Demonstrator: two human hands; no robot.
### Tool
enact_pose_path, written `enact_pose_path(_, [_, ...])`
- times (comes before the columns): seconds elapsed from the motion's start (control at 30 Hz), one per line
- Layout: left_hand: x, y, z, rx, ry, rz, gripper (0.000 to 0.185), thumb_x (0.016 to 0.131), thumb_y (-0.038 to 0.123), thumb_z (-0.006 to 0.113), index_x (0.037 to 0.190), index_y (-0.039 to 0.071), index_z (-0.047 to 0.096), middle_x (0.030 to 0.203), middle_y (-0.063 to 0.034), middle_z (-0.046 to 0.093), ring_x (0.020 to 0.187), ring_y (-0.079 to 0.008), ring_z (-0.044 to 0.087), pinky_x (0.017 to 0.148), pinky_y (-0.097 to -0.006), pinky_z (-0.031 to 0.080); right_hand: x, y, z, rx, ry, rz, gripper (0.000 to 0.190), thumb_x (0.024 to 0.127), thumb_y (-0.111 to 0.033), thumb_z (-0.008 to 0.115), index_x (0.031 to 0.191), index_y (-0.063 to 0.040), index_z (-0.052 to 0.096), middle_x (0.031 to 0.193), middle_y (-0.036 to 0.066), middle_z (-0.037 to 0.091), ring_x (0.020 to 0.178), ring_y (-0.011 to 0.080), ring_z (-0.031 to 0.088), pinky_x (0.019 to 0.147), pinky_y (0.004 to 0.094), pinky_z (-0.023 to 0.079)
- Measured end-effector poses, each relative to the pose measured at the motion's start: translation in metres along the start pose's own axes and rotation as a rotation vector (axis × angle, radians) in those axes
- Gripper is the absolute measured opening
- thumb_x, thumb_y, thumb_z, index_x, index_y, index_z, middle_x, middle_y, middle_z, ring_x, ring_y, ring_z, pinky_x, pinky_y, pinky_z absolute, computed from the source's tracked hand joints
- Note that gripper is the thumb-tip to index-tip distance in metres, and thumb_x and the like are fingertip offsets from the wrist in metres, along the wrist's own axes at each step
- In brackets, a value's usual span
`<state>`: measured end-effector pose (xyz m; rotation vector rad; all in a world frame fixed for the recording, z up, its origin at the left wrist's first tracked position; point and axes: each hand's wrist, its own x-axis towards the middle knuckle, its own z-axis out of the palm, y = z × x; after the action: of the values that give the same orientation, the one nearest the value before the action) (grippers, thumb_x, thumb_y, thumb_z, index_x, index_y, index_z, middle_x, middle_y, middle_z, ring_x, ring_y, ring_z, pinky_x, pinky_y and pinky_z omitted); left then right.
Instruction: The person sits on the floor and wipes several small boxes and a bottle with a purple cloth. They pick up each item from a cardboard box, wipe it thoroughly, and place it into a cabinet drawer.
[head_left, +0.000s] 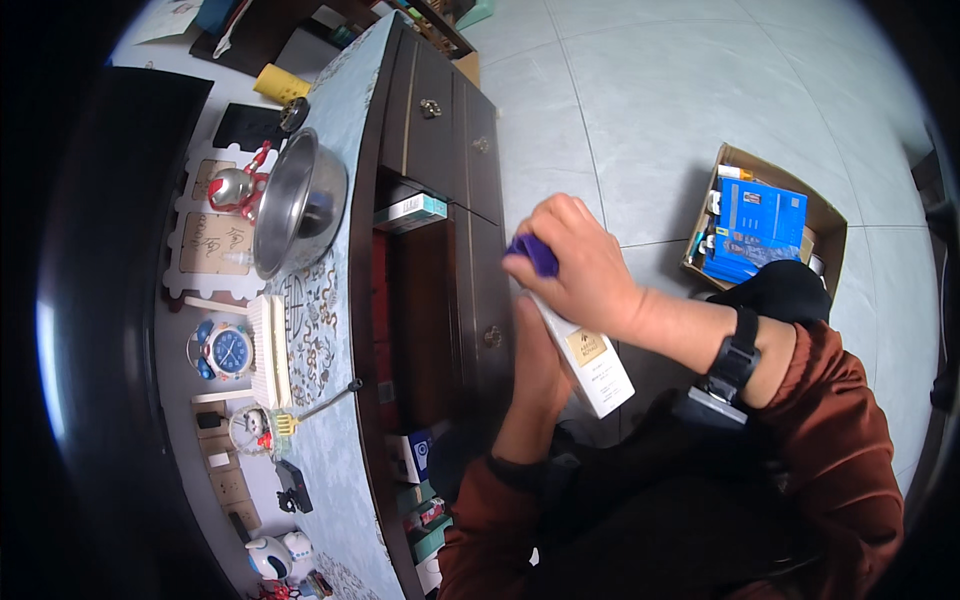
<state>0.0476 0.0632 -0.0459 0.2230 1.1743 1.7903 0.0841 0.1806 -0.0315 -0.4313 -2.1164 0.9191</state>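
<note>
My left hand (538, 360) grips a tall white carton (589, 364) with a gold label and printed writing. The carton is tilted, its lower end towards my body. Just above it, my right hand (585, 262) is closed around a bunched purple cloth (534, 255). The fingers hide part of the cloth and the upper end of the carton; whether the cloth touches the carton I cannot tell. Both hands are in front of a dark wooden cabinet (480, 292) with an open compartment (420, 315).
Small boxes (412, 212) stand in the compartment. On the cabinet top are a steel basin (300, 202), a red-and-silver figurine (236, 187), an alarm clock (229, 351) and a backscratcher-like fork (315, 412). A cardboard box (831, 225) holding blue packets (761, 225) sits on the tiled floor.
</note>
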Motion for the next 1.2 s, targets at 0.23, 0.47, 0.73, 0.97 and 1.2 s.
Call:
enact_pose_path(0.23, [-0.016, 0.011, -0.016, 0.444, -0.095, 0.321, 0.056, 0.101, 0.049, 0.038, 0.139, 0.008, 0.029, 0.125, -0.0100, 0.049, 0.111, -0.0190, 0.054, 0.094, -0.0360, 0.047, 0.027, 0.009, -0.022, 1.151, -0.326, 0.900, 0.038, 0.087, -0.036, 0.070, 0.104, -0.004, 0.060, 0.090, 0.005, 0.063, 0.078, 0.0109, 0.059, 0.067, 0.0270, 0.051])
enact_pose_path(0.47, [-0.021, 0.012, -0.026, 1.107, 0.073, 0.595, 0.066, 0.070, 0.016, 0.079, 0.120, 0.002, 0.039, 0.103, -0.0107, 0.051, 0.093, -0.0208, 0.052, 0.083, -0.0358, 0.044, 0.021, -0.003, -0.036, 0.403, -0.699, 0.211, 0.036, 0.085, -0.029, 0.068, 0.105, -0.001, 0.060, 0.091, 0.012, 0.062, 0.088, 0.0269, 0.061, 0.081, 0.0346, 0.049])
enact_pose_path(0.73, [-0.024, 0.032, -0.022, 0.445, 0.010, 0.426, 0.050, 0.098, 0.031, 0.051, 0.137, 0.004, 0.034, 0.123, -0.0165, 0.058, 0.098, -0.0262, 0.065, 0.082, -0.0364, 0.054, 0.020, 0.015, -0.022, 0.215, -0.425, 0.365, 0.042, 0.084, -0.036, 0.069, 0.104, 0.000, 0.062, 0.094, 0.019, 0.066, 0.089, 0.0313, 0.065, 0.080, 0.0382, 0.052])
enact_pose_path(0.97, [-0.010, 0.021, -0.015, -0.030, 0.138, 0.131, 0.050, 0.103, 0.044, 0.030, 0.141, 0.011, 0.035, 0.117, -0.0090, 0.060, 0.102, -0.0210, 0.063, 0.084, -0.0357, 0.055, 0.004, -0.002, -0.007, 0.310, -0.207, -0.115, 0.027, 0.083, -0.016, 0.067, 0.107, -0.005, 0.061, 0.103, 0.011, 0.053, 0.099, 0.0271, 0.052, 0.087, 0.0358, 0.045])
enact_pose_path(1.2, [-0.001, 0.022, -0.073, -0.034, 0.255, 0.102, 0.052, 0.102, 0.047, 0.033, 0.125, 0.005, 0.053, 0.114, -0.0104, 0.062, 0.099, -0.0227, 0.063, 0.086, -0.0375, 0.051, -0.046, -0.016, 0.005, 0.426, -0.404, -0.177, 0.024, 0.078, -0.008, 0.070, 0.101, -0.007, 0.064, 0.094, 0.008, 0.058, 0.092, 0.0302, 0.050, 0.080, 0.0375, 0.046])
